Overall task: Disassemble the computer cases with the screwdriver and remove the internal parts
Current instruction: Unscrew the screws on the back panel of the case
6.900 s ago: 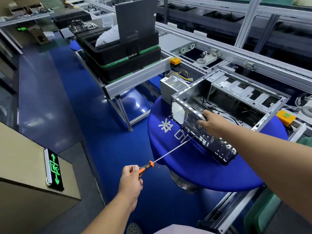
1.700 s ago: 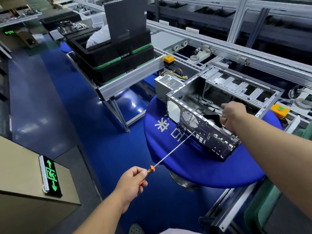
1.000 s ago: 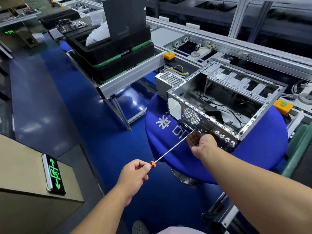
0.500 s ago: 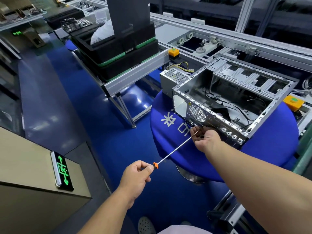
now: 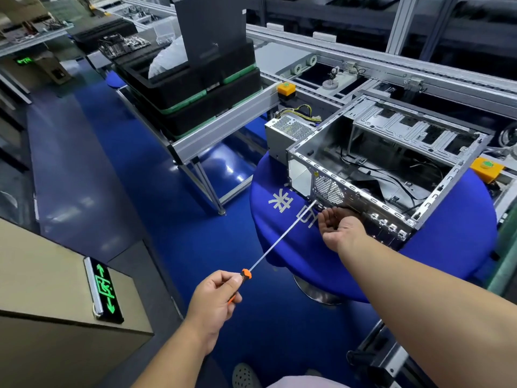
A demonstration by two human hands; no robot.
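Observation:
An open silver computer case (image 5: 391, 175) lies on a round blue table (image 5: 447, 247), with loose black cables inside. My left hand (image 5: 216, 298) grips the orange-and-black handle of a long screwdriver (image 5: 279, 242). Its thin shaft slants up to the right, and the tip touches the case's rear panel just below the fan grille (image 5: 328, 190). My right hand (image 5: 338, 228) is cupped palm-up right under the tip, against the rear panel, with fingers loosely bent. A grey power supply (image 5: 288, 133) with yellow wires sits just behind the case's left corner.
Stacked black trays (image 5: 195, 88) sit on an aluminium rack to the left of the table. A conveyor frame (image 5: 391, 68) runs behind the case, with orange button boxes (image 5: 286, 89) on it. A beige box with a green exit sign (image 5: 103, 289) stands at lower left.
My right hand left the inside of the case, came down to the rear panel by the screwdriver tip and turned palm-up. My left hand kept the screwdriver on the panel.

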